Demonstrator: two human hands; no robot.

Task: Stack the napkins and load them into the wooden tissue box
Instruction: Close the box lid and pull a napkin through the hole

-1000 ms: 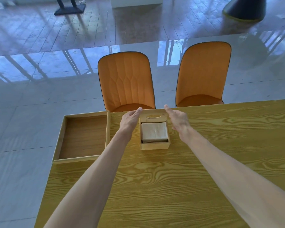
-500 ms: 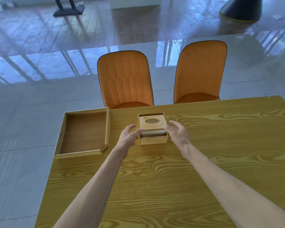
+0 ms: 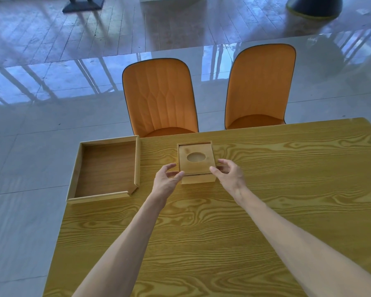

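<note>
Hands flank the wooden tissue box (image 3: pixel 196 162) at frame centre. Lid (image 3: pixel 196 159) with oval hole covers the top (napkins not visible). Left hand (image 3: pixel 167 181): fingers loosely curled and spread, thumb tip near the box's front left corner. Right hand (image 3: pixel 229 175): same, at front right corner; contact unclear. Wooden tray (image 3: pixel 107 169) sits left, on the table (image 3: pixel 223 232).

1 head-worn view, forward and down across the table (image 3: pixel 201 232), hands near
</note>
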